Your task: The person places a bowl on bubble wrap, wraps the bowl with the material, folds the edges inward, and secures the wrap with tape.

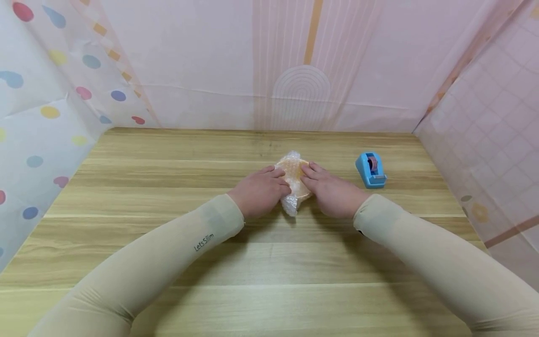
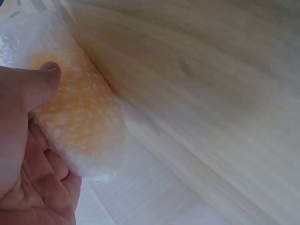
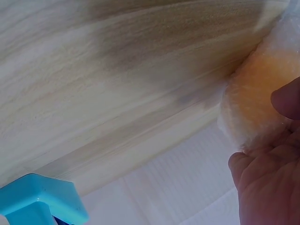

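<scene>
A round orange item in clear bubble wrap lies on the wooden table, with loose ends of wrap at its far and near sides. My left hand grips its left edge, fingers over the top. In the left wrist view the thumb presses on the bubbles while the other fingers curl along the opposite face. From the right, my right hand holds the other edge, its fingertips on the wrap. Its thumb lies against the package in the right wrist view. What the orange item is stays blurred by the wrap.
A blue tape dispenser with a roll of tape stands to the right of my right hand. Patterned sheets hang as walls at the back and both sides of the wooden table.
</scene>
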`<state>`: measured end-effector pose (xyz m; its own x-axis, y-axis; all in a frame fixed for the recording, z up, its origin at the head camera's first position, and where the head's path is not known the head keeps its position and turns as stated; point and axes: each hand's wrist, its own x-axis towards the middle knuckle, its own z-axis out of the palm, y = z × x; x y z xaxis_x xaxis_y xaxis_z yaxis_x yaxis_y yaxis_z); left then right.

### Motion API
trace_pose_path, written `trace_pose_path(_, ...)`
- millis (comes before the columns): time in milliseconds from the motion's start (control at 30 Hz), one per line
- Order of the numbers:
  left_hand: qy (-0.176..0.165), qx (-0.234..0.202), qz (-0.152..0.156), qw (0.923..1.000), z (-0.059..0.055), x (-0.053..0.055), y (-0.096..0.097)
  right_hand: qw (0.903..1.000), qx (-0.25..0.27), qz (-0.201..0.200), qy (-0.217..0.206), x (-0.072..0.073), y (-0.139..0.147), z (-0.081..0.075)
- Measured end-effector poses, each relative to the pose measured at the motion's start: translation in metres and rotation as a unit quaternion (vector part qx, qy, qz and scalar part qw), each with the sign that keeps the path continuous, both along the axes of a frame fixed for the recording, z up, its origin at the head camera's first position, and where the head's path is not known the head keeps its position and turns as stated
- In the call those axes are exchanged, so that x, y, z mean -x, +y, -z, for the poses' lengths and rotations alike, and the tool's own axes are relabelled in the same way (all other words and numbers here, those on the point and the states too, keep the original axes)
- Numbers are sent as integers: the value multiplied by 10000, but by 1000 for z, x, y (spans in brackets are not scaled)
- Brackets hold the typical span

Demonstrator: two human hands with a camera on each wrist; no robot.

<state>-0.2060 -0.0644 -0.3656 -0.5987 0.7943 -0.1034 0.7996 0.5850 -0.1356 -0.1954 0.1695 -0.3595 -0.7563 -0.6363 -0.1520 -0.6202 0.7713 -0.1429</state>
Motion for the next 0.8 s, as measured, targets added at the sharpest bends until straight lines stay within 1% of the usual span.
trace_pose_path(300,61,101,44,9999,-2,-1,0,9993,215,121,-270,-1,5,-3)
trace_pose_path(567,159,144,64,9997,-3,-1,0,9986,400,217,-280,-3,16,-9)
trace_pose_path(667,171,131,57,9998,-3,-1,0,9971,585,415,-252,-3,21,-12)
trace_pose_path(800,133,92,14,9999,-2,-1,1,9935,810,786,-142,-3,31,-17)
